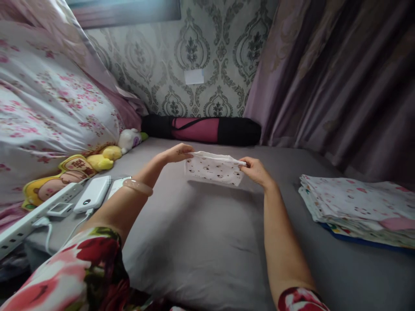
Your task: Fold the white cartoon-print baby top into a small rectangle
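Note:
A small white cloth [214, 169] printed with little dark figures hangs between my two hands, just above the grey bedsheet [194, 233]. My left hand [179, 152] pinches its upper left corner. At the upper right corner, my right hand [255, 169] grips the edge between thumb and fingers. The top edge of the cloth is stretched nearly level and looks folded, while the lower edge hangs free and casts a shadow on the sheet. What kind of cloth article it is, I cannot tell.
Folded printed cloths [356, 198] are stacked at the right. On the left lie a power strip [42, 211], a white power bank [93, 194] with a cable, a phone [118, 185] and plush toys [48, 188]. A black and maroon long bag [201, 129] lies along the wall.

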A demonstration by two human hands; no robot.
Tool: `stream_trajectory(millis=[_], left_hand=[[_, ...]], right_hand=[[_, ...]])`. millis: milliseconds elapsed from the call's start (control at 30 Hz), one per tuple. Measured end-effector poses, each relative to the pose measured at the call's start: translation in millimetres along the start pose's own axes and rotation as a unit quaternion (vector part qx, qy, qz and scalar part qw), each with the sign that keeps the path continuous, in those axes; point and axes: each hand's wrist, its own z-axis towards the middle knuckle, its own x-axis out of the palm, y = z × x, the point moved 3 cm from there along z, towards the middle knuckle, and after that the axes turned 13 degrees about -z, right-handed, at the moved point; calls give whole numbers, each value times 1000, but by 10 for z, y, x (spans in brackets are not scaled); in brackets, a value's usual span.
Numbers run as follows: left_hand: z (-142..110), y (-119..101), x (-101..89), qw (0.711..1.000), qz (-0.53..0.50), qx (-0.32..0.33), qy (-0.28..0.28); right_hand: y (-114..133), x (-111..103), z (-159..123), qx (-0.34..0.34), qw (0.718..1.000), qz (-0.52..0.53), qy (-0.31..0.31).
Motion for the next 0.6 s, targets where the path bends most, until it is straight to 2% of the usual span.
stream_trajectory(millis=[67, 167, 233, 333, 433, 500, 600], left_hand=[[5, -11, 3, 996, 53, 20, -66], [-78, -41, 57, 973, 153, 55, -167], [-183, -33, 178, 961, 198, 80, -178], [-367, 77, 475, 963, 228, 98, -103], [-536, 259, 764, 967, 240, 87, -23], [-618, 357, 879, 967, 240, 82, 2], [-696, 422, 921, 968, 234, 82, 23]], right_hand=[[25, -28, 9, -6, 999, -8, -38], [69, -71, -3, -11, 997, -33, -72], [89, -53, -22, -27, 996, -69, -49], [84, 79, -67, -36, 990, -118, 74], [59, 246, -133, 5, 966, -149, 209], [61, 326, -165, 23, 949, -172, 264], [71, 391, -186, 29, 930, -184, 318]])
